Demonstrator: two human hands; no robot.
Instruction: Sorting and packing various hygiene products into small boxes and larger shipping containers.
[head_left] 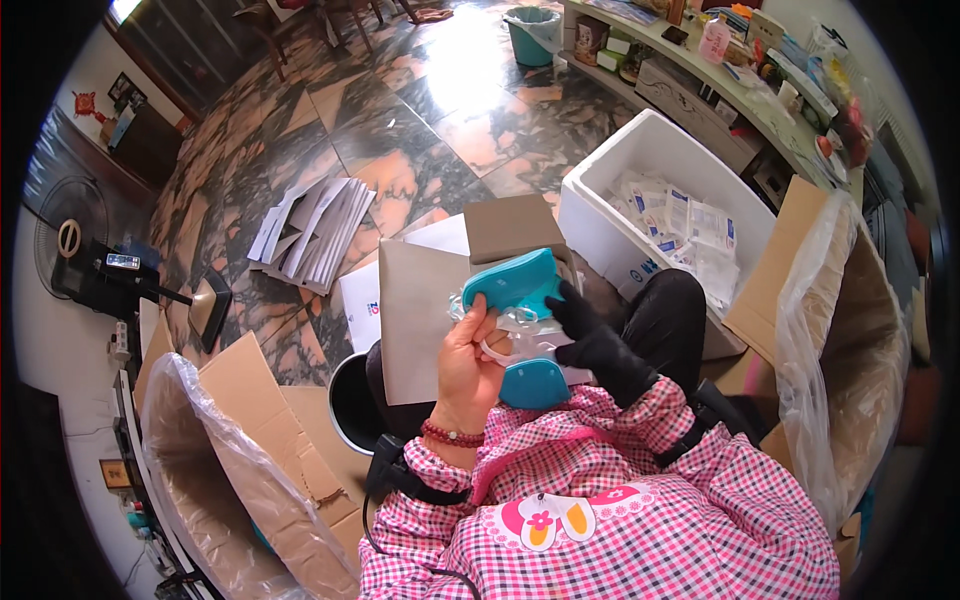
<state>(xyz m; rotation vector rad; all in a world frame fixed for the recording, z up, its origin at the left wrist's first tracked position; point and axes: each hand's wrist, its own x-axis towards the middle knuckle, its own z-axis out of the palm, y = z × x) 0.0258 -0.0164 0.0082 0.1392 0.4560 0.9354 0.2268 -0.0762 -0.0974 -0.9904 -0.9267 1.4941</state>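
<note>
My bare left hand [470,360], a red bead bracelet at its wrist, pinches a teal rounded, flat piece [512,280] between thumb and fingers. Whitish, partly clear loops [522,322] hang below it, and a white band passes by my fingers. A second teal piece [535,384] lies lower, against my checked apron; whether the two are joined, I cannot tell. My right hand [598,340], in a black glove, is at the upper piece's right edge with thumb and fingers apart. A grey-brown board [410,320] and a brown box [512,228] lie just beyond my hands.
At the right front stands a white foam box [610,165] holding several small printed packets [690,220]. Plastic-lined cartons flank me, left [250,450] and right [800,270]. A dark round bin [350,400] is by my left leg. Folded white cardboard [310,230] lies on the floor.
</note>
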